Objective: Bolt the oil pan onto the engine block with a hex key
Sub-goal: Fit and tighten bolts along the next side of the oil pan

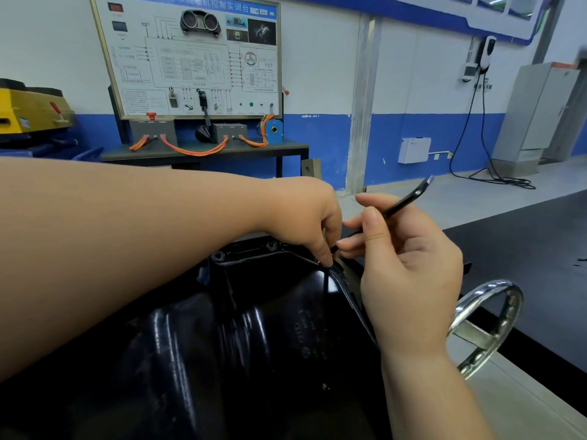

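One hex key (403,203) slants from the single oil pan (254,328)'s far rim up to the right, lower end pinched by the left hand (305,217), shaft gripped by the right hand (406,271).

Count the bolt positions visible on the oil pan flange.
2 bolt positions on the oil pan: one at the far-left corner, one to its right, beside the left hand. Hands may hide others.
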The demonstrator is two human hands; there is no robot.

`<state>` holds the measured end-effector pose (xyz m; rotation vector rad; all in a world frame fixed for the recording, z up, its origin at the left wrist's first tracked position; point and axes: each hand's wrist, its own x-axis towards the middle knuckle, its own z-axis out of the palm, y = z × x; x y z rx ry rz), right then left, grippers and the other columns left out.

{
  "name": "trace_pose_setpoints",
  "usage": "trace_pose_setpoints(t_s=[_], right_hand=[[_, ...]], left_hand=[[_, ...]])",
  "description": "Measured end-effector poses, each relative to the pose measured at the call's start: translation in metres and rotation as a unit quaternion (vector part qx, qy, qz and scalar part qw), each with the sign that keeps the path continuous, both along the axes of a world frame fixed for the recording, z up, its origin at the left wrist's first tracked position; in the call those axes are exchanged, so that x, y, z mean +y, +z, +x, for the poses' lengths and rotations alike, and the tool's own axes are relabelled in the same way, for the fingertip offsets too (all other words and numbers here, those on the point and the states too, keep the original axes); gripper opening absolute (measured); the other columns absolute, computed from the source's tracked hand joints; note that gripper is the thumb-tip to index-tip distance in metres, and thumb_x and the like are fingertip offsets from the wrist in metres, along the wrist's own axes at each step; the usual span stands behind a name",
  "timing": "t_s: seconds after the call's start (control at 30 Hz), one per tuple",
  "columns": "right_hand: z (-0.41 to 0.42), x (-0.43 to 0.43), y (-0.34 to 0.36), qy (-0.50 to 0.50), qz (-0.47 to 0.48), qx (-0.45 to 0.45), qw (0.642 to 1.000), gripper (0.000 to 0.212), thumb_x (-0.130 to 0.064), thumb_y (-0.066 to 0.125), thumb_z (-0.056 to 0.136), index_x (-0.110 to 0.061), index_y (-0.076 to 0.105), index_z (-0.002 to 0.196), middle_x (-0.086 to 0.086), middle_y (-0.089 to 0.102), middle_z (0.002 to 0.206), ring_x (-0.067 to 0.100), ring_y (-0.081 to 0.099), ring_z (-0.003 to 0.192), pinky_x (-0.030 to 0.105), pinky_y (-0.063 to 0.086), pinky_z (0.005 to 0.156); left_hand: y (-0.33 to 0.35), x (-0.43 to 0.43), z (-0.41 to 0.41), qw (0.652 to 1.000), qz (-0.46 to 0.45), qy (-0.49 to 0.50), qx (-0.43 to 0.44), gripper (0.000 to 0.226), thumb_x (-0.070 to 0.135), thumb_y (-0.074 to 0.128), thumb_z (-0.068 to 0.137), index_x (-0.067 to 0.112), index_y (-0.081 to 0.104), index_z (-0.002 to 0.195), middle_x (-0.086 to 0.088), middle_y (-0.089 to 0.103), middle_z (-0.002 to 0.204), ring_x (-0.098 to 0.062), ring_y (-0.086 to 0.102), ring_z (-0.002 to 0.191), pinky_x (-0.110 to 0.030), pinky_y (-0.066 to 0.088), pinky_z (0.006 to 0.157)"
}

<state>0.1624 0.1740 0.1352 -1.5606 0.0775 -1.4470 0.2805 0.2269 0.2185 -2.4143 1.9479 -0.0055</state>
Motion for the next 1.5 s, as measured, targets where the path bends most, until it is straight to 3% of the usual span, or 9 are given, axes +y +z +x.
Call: trace_pose_setpoints(t_s=[0.1,0.2,0.3,0.5,0.67,0.97,1.13,1.3,1.5], right_hand=[[0.000,0.000,0.000,0.003,0.011,-0.004,1.000,0.019,-0.019,0.050,0.089,-0.030,0.065,0.092,-0.009,0.068,0.073,0.010,0.066,0.060,0.018,0.053,0.061],[0.001,-0.001,0.000,-0.002,0.013,-0.003,1.000,0.018,-0.020,0.049,0.090,-0.030,0.064,0.091,-0.008,0.069,0.074,0.010,0.066,0.059,0.020,0.053,0.061],[0.000,-0.001,0.000,-0.008,0.006,-0.004,1.000,0.019,-0.018,0.049,0.091,-0.031,0.063,0.089,-0.009,0.069,0.074,0.008,0.066,0.059,0.018,0.053,0.060],[0.000,-0.001,0.000,-0.027,-0.019,-0.001,0.999,0.022,-0.016,0.048,0.091,-0.034,0.060,0.089,-0.012,0.069,0.079,0.006,0.066,0.059,0.014,0.050,0.059],[-0.001,0.000,0.000,-0.029,-0.029,0.004,0.999,0.019,-0.016,0.050,0.090,-0.032,0.061,0.091,-0.014,0.072,0.083,0.008,0.067,0.061,0.017,0.052,0.062],[-0.004,-0.002,0.001,0.012,0.034,-0.022,0.999,0.012,-0.019,0.067,0.081,-0.029,0.068,0.074,-0.009,0.070,0.068,0.011,0.067,0.058,0.018,0.052,0.059],[-0.003,-0.003,0.000,0.004,0.034,-0.002,0.999,0.005,-0.027,0.072,0.074,-0.028,0.067,0.073,-0.012,0.068,0.064,0.010,0.067,0.057,0.023,0.054,0.059],[-0.004,-0.003,-0.002,0.032,0.019,0.005,0.999,0.002,-0.035,0.066,0.079,-0.035,0.065,0.077,-0.005,0.070,0.072,0.014,0.067,0.061,0.026,0.055,0.061],[-0.006,-0.003,-0.008,0.050,-0.024,0.043,0.998,0.029,-0.012,0.051,0.088,-0.034,0.064,0.100,-0.011,0.072,0.088,0.008,0.069,0.073,0.018,0.054,0.070]], left_hand=[[0.000,0.000,-0.002,1.000,-0.008,-0.009,-0.017,0.025,0.039,0.072,0.076,0.038,0.053,0.059,0.018,0.049,0.053,0.008,0.049,0.055,-0.013,0.034,0.056],[-0.001,0.001,-0.002,1.000,-0.009,-0.008,-0.018,0.008,0.037,0.072,0.077,0.030,0.068,0.076,0.018,0.051,0.058,0.001,0.048,0.056,-0.014,0.037,0.059],[-0.002,0.000,-0.002,1.000,-0.007,-0.007,-0.030,0.013,0.038,0.070,0.078,0.026,0.071,0.084,0.017,0.052,0.060,0.001,0.049,0.059,-0.016,0.040,0.064],[0.000,-0.001,-0.002,1.000,-0.012,0.005,-0.026,0.021,0.040,0.074,0.073,0.034,0.058,0.061,0.017,0.052,0.054,0.008,0.050,0.055,-0.007,0.035,0.052],[0.000,0.000,0.001,1.000,-0.007,0.012,0.010,0.016,0.037,0.073,0.075,0.025,0.072,0.085,0.019,0.056,0.062,0.007,0.052,0.060,-0.005,0.037,0.057],[0.002,0.004,0.004,0.999,0.015,0.017,0.023,0.020,0.031,0.071,0.079,0.032,0.071,0.099,0.024,0.052,0.057,0.013,0.049,0.061,0.000,0.033,0.057],[0.002,0.004,0.002,0.998,0.007,0.022,0.050,0.014,0.035,0.073,0.076,0.043,0.062,0.073,0.025,0.052,0.054,0.020,0.047,0.060,0.001,0.034,0.058],[0.002,0.003,-0.003,0.999,0.007,0.021,0.029,0.009,0.036,0.073,0.076,0.038,0.064,0.074,0.021,0.056,0.061,0.007,0.052,0.061,-0.007,0.037,0.057],[0.003,0.004,-0.006,0.999,0.003,0.014,0.039,0.012,0.032,0.072,0.077,0.037,0.063,0.072,-0.001,0.066,0.076,-0.011,0.055,0.070,-0.021,0.043,0.069]])
